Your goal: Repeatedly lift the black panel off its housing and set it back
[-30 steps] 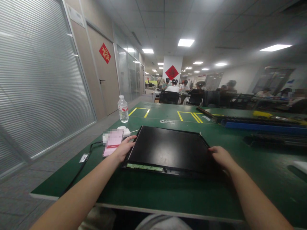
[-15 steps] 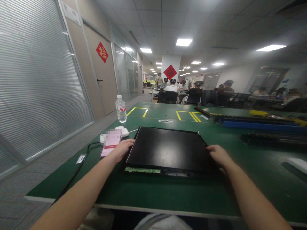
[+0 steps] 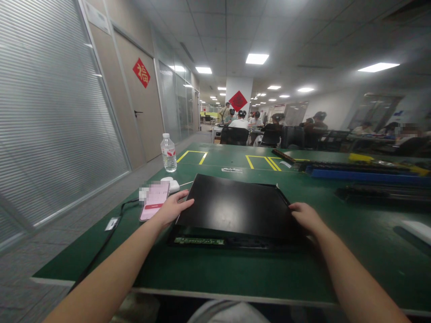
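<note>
A glossy black display panel (image 3: pixel 235 204) lies over a black frame (image 3: pixel 266 242) on the green table, its left side tilted up. Along the near edge of the frame runs a green circuit board strip (image 3: pixel 198 241). My left hand (image 3: pixel 173 208) grips the panel's left edge, thumb on top, the other fingers partly hidden behind the edge. At the opposite side, my right hand (image 3: pixel 305 216) is closed on the panel's right edge beside the frame; some of its fingertips are hidden. A phone (image 3: pixel 155 202) lies just left of my left hand.
A water bottle (image 3: pixel 169 153) stands at the table's (image 3: pixel 235 273) far left, near a white charger (image 3: pixel 171 184) and a black cable (image 3: pixel 107 237). Long black and blue parts (image 3: pixel 363 175) lie at the right, with a white object (image 3: pixel 417 232) nearer. Several people sit beyond.
The panel's left side has risen from the frame and tilts more. My left hand has shifted its grip, thumb now over the edge. My right hand stays almost in place.
</note>
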Motion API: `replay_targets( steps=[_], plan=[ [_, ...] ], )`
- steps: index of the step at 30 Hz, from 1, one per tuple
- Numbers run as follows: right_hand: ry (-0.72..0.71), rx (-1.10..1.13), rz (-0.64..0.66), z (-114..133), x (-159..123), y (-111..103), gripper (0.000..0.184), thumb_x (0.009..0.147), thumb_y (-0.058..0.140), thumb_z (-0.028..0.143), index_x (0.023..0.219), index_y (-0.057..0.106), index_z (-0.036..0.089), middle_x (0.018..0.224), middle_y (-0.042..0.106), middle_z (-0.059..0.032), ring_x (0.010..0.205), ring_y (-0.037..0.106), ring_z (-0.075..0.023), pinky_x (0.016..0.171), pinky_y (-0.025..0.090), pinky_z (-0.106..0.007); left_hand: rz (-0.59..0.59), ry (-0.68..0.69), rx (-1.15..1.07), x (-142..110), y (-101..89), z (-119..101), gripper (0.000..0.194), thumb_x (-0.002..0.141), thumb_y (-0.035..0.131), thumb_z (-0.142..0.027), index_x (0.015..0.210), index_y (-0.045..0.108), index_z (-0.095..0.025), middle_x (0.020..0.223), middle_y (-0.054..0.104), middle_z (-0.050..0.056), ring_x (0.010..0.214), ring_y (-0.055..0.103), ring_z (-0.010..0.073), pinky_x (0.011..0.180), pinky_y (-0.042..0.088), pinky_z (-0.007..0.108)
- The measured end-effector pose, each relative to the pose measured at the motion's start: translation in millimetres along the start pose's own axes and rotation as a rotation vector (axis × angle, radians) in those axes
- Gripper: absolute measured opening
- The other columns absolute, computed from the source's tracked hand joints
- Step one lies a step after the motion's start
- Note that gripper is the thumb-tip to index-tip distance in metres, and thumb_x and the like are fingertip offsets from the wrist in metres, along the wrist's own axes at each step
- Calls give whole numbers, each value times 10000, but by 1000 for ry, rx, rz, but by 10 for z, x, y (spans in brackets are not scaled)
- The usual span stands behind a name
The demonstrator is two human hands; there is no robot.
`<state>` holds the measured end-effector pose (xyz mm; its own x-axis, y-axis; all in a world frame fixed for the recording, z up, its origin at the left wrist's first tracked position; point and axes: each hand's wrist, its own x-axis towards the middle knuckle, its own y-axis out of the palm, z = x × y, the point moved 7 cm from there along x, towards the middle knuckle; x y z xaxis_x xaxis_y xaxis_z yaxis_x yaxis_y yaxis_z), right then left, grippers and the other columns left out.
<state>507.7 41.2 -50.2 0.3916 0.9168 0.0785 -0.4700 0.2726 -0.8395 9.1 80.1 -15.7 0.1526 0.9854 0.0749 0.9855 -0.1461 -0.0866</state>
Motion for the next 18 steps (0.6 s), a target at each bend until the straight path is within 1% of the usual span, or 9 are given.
replay_targets(
  steps=[2,4,5,7,9,11,14,16,18],
  plan=[
    [13,63,-27,-2,1,-13,380,741,593,156,1090,744,162,1066,723,-109,951,678,-238,836,499,-309,-4,71,25,10,-4,-53,584,575,857,-534,1007,756,-153,1428,571,174,1290,536,384,1081,415,507],
    [38,115,-64,-16,5,-30,425,770,611,225,1179,703,159,1025,724,-100,897,676,-229,813,501,-321,-2,134,56,10,-2,-103,539,609,837,-545,986,765,-165,1485,515,164,1364,458,388,1121,370,508],
    [54,143,-80,-27,5,-38,435,779,619,255,1196,693,156,997,726,-95,877,674,-227,808,501,-326,1,162,66,6,2,-125,527,630,825,-545,997,766,-170,1498,500,159,1387,430,386,1131,359,508],
    [92,230,-81,-53,5,-27,386,786,634,293,1140,713,160,946,733,-90,863,675,-229,811,502,-332,8,213,76,-4,8,-165,528,664,809,-538,1047,759,-178,1507,488,152,1408,403,379,1140,354,501],
    [117,357,-56,-72,1,3,284,782,656,321,1009,745,175,925,744,-91,867,682,-234,813,506,-335,7,258,77,-11,9,-192,542,686,799,-528,1100,747,-182,1499,495,150,1409,406,369,1146,352,486],
    [134,476,-41,-86,-6,23,244,752,700,361,908,753,181,906,750,-96,875,685,-247,810,511,-347,-1,289,74,-9,0,-200,548,696,796,-517,1126,739,-181,1483,510,151,1397,424,362,1150,346,479],
    [182,610,-84,-109,-28,-12,301,654,779,390,862,754,174,883,750,-98,896,680,-273,815,513,-383,-22,301,45,11,-38,-185,565,704,794,-492,1161,723,-170,1448,547,157,1347,483,360,1137,350,502],
    [198,715,-139,-87,-57,-79,325,594,806,357,853,756,168,893,749,-93,913,676,-283,833,507,-400,-57,296,9,25,-92,-182,578,692,797,-489,1161,720,-161,1406,586,158,1308,517,364,1119,359,521],
    [173,872,-176,-9,-100,-158,338,552,809,303,857,757,167,900,750,-79,918,678,-284,846,505,-397,-109,290,-26,30,-163,-196,569,677,795,-498,1126,732,-154,1371,616,150,1293,525,372,1113,354,529]
  ],
)
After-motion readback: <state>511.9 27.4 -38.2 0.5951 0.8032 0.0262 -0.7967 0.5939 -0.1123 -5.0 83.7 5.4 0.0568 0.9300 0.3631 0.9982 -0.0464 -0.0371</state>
